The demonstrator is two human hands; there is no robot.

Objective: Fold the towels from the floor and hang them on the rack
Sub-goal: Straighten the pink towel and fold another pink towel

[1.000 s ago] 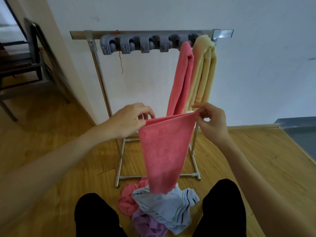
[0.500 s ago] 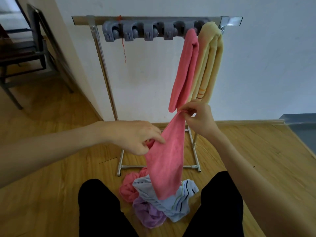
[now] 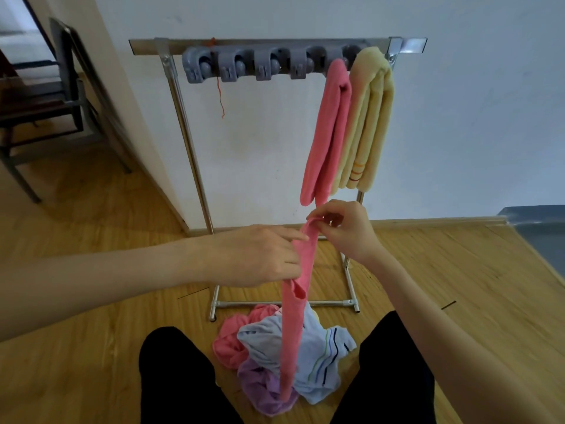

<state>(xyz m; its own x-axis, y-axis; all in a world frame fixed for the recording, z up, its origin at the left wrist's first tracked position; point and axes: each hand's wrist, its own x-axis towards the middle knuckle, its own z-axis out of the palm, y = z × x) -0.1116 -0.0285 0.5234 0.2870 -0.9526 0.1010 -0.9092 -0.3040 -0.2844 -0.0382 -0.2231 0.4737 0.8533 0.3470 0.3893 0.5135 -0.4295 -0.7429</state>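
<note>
Wood-plank floor (image 3: 91,316), white wall behind; metal rack (image 3: 195,166) stands against the wall, grey clip strip (image 3: 244,67) along its top bar. Two towels already hang at the strip's right end: a folded pink one (image 3: 328,133), and touching it on the right a folded yellow one (image 3: 368,123). Remaining clips to the left appear vacant. Pink towel in hand (image 3: 293,316) hangs as a narrow vertical strip in front of the rack, lower end reaching the pile below. Right hand (image 3: 345,231) pinches its top edge between thumb and fingertips, just under the hanging pink towel. Left hand (image 3: 260,258) grips the strip a little lower, fingers curled onto the cloth at its left edge. Floor pile between the person's knees: light blue striped towel (image 3: 318,350) on top, crumpled pink towel (image 3: 232,341) to its left, purple towel (image 3: 263,387) underneath. Judgement: fold in progress, hanging not yet begun. Risks: layers look loosely aligned, and a pocket gapes open just below the left hand, so the fold may slip apart if either pinch loosens; the dangling tail could snag or drag the striped towel when lifted; raising the strip close to the hung pink towel could brush it off its clip
</note>
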